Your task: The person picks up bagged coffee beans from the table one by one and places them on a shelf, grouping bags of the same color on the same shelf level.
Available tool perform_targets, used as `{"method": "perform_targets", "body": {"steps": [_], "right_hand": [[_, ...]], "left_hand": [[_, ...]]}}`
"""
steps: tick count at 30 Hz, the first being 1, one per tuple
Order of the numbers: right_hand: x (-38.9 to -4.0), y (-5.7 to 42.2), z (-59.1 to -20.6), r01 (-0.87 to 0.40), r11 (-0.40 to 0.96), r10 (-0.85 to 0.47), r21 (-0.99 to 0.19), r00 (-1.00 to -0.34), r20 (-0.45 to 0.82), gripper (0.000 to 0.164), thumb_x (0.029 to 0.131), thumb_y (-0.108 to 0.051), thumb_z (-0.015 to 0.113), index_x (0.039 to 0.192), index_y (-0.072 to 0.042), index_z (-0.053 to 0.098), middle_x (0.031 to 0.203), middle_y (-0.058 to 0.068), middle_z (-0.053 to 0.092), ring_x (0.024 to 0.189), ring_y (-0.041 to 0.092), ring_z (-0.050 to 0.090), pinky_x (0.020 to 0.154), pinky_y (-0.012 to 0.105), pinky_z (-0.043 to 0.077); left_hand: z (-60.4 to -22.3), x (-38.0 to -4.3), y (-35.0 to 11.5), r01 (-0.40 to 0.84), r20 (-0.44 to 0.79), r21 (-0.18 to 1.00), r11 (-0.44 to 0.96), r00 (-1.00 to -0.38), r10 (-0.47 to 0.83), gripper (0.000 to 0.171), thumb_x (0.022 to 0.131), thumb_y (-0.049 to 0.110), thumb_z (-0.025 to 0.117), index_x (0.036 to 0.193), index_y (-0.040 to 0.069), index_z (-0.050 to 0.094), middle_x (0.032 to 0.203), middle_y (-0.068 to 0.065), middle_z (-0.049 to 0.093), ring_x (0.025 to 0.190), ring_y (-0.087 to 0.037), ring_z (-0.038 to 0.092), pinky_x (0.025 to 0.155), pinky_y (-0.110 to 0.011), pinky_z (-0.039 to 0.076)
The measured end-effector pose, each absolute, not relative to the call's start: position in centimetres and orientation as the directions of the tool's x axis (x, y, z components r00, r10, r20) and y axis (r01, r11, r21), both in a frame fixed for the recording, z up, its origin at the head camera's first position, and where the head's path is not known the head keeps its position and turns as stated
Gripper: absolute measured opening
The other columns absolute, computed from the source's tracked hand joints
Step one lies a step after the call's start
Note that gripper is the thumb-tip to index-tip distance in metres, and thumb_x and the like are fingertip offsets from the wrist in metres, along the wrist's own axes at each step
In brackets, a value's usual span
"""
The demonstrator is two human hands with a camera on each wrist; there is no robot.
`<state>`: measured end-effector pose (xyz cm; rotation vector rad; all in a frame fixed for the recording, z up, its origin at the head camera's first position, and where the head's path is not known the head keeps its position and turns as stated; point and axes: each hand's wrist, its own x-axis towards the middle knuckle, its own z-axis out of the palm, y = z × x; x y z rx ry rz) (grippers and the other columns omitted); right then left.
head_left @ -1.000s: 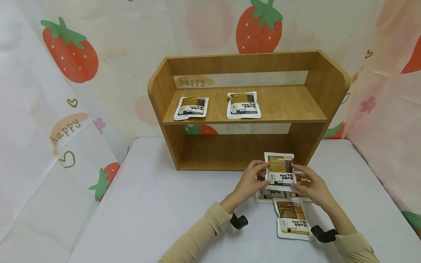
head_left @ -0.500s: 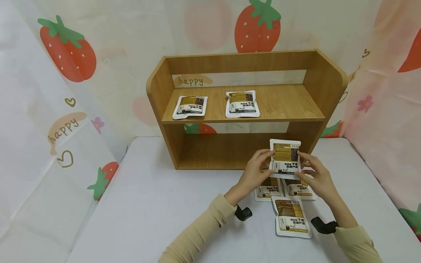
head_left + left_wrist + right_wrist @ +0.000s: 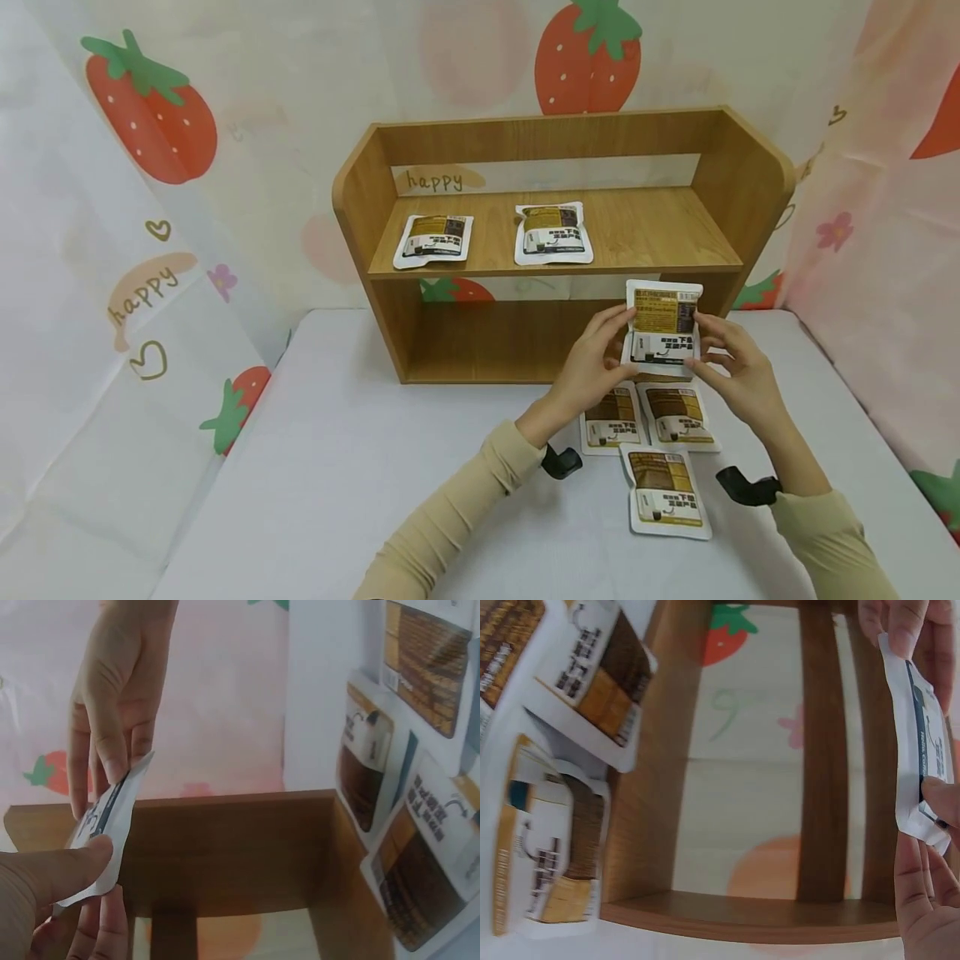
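A white pouch (image 3: 662,329) with a brown-and-white printed label is held upright in front of the shelf's right side. My left hand (image 3: 595,360) pinches its left edge, thumb in front and fingers behind. On the opposite edge, my right hand (image 3: 738,367) pinches it the same way. The left wrist view shows the pouch (image 3: 112,825) side-on between both hands, its label partly turned away. Below it, several similar pouches lie on the white table: a left pouch (image 3: 612,421), a right pouch (image 3: 677,417) and a front pouch (image 3: 666,492).
A two-tier wooden shelf (image 3: 555,271) stands at the back. On its upper board lie two more pouches, one at the left (image 3: 435,242) and one near the middle (image 3: 553,233). The upper board's right part (image 3: 660,233) is bare wood. Strawberry-print cloth hangs behind.
Both hands have lifted the pouch up and slightly right, from low over the table pouches to near the upper board's front edge. The other pouches stay where they were.
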<state>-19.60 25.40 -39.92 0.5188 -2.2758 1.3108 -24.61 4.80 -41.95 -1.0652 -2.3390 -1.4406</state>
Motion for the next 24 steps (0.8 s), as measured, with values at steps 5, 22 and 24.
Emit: {"method": "perform_targets", "body": {"steps": [5,22,24], "right_hand": [[-20.7,26.0,-39.6,-0.573,0.454,-0.090,-0.682,-0.791,0.605,0.062,0.073,0.023,0.063,0.130,0.007,0.047,0.130,0.005,0.044,0.095,0.003,0.049,0.078,0.006,0.044],[-20.9,25.4,-34.9,-0.610,0.414,-0.040,-0.676,-0.754,0.656,0.045,0.076,0.021,0.060,0.120,0.015,0.053,0.124,0.003,0.050,0.095,0.006,0.051,0.081,0.007,0.044],[-21.3,25.5,-34.8,-0.598,0.413,-0.025,-0.687,-0.762,0.647,0.043,0.077,0.020,0.060,0.119,0.015,0.054,0.122,-0.001,0.050,0.095,0.005,0.051,0.081,0.007,0.044]], "left_hand": [[-40.7,-24.8,5.1,0.678,0.513,0.676,0.288,-0.714,0.477,0.077,0.081,0.006,0.069,0.146,0.013,0.028,0.149,-0.005,0.022,0.076,-0.009,0.052,0.064,-0.008,0.044],[-36.6,-25.9,5.4,0.749,0.617,0.565,0.346,-0.662,0.425,0.063,0.083,0.013,0.067,0.139,0.005,0.040,0.143,-0.008,0.034,0.099,-0.013,0.057,0.077,-0.006,0.044],[-36.0,-26.1,5.4,0.746,0.615,0.572,0.341,-0.665,0.423,0.061,0.083,0.012,0.067,0.138,0.005,0.043,0.142,-0.009,0.036,0.104,-0.014,0.057,0.079,-0.006,0.044]]}}
